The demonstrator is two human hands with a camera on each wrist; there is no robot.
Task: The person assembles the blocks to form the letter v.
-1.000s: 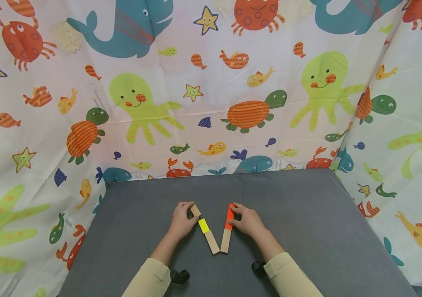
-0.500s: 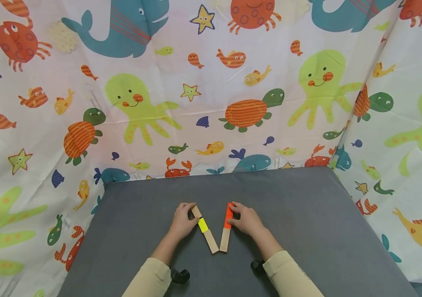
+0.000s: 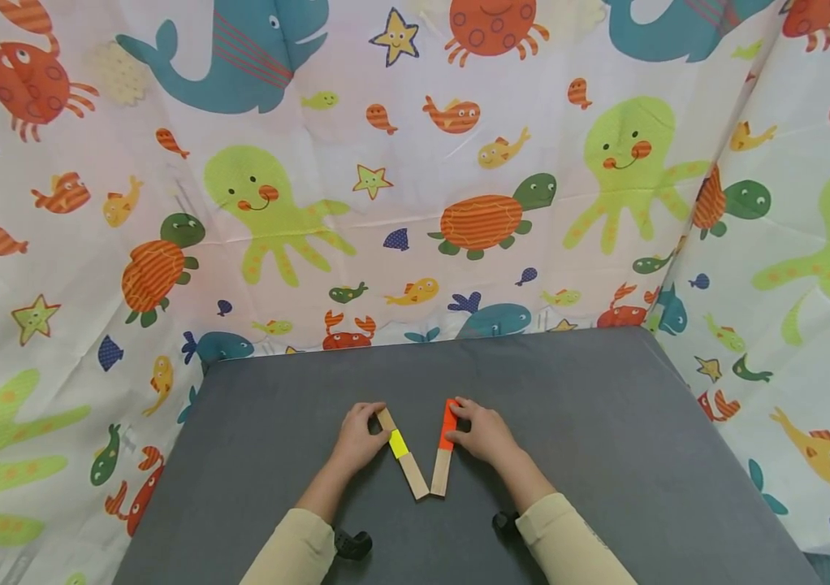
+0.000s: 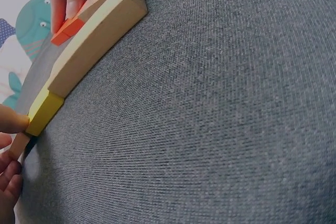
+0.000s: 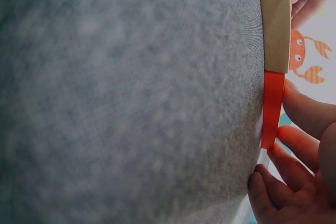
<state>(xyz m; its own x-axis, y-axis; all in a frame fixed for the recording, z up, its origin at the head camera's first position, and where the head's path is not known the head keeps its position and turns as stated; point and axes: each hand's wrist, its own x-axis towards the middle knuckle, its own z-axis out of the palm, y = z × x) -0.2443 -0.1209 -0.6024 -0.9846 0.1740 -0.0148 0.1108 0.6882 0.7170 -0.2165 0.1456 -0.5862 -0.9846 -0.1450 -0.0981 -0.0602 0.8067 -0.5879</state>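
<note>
Several blocks lie end to end on the grey cloth in a V that opens away from me. The left arm holds a short wooden block (image 3: 385, 419), a yellow block (image 3: 399, 444) and a longer wooden block (image 3: 414, 477). My left hand (image 3: 358, 436) pinches the short wooden block at the far end, its thumb by the yellow block. The right arm has a plain wooden block (image 3: 440, 474) nearest me and an orange section (image 5: 272, 106) beyond it. My right hand (image 3: 486, 433) grips the orange section between thumb and fingers. Both near wooden ends meet at the V's point.
Grey cloth (image 3: 568, 390) covers the table. Behind it and at the sides hangs a white curtain (image 3: 415, 268) printed with sea animals. A black wrist strap part (image 3: 353, 545) shows under the left sleeve, another (image 3: 506, 526) by the right.
My left hand has brought the short wooden block against the yellow block, closing the gap and lining them up. My right hand stays on the orange section. The head view has shifted slightly.
</note>
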